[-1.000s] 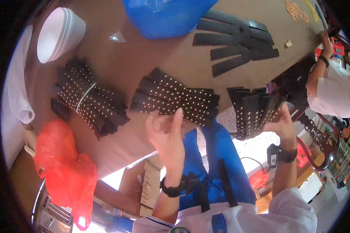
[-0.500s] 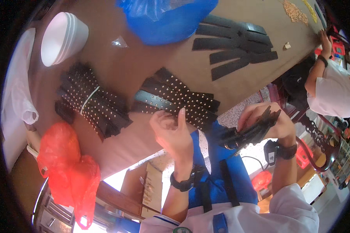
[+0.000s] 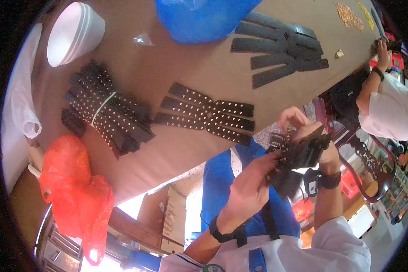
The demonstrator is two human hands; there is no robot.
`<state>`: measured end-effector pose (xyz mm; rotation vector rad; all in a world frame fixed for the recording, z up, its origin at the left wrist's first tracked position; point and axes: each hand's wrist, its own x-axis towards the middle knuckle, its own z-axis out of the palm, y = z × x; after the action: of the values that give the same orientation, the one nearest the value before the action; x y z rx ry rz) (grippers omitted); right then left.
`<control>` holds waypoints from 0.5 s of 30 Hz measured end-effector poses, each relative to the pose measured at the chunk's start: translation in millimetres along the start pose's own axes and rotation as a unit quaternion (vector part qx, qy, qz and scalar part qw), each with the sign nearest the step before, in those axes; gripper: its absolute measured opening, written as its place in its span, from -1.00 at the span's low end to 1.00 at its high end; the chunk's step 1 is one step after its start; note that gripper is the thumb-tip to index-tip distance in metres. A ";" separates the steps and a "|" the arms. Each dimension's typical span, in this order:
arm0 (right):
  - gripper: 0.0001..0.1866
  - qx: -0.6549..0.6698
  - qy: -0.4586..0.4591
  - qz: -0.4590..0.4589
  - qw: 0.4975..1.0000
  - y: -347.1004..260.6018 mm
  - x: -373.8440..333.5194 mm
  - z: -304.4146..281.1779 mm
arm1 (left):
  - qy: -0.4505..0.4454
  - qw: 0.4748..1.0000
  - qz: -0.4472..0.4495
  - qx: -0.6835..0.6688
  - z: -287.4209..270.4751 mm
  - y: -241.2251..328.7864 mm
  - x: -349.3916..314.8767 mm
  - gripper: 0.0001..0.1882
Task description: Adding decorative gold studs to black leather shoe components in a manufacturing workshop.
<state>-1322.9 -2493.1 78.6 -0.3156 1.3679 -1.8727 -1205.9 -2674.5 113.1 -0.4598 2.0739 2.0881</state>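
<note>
A bundle of black leather-like strips (image 3: 306, 149), some with metal studs, is held between my two hands over my lap, just off the table edge. My left hand (image 3: 249, 188) grips its near left side with the fingertips. My right hand (image 3: 329, 155) wraps around the far right side, partly hidden behind the strips. On the table in front, a fan of black studded strips (image 3: 186, 107) lies flat. To its left sits a thicker bundle of studded strips (image 3: 131, 119) with a white band around its middle.
Plain black strips (image 3: 258, 45) lie at the back right, beside a blue plastic bag (image 3: 199, 20). Stacked white bowls (image 3: 72, 34), a small clear packet (image 3: 143, 39) and a red plastic bag (image 3: 68, 167) are on the left. Another person (image 3: 387, 99) works at right, near small gold-coloured pieces (image 3: 349, 17).
My left hand has moved right, from the studded pile on the table to the bundle in my right hand. The table pile looks thinner, with its strips spread more plainly.
</note>
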 end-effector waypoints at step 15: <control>-0.32 -0.007 0.122 -0.009 0.992 -3.1 -30.9 -29.8 | 0.204 0.960 -0.127 -0.145 -53.1 -27.2 -2.2 -0.72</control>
<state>-1321.6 -2450.1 77.1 -0.1071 1.5435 -1.9669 -1189.5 -2726.5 88.7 -1.2243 1.7626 2.2873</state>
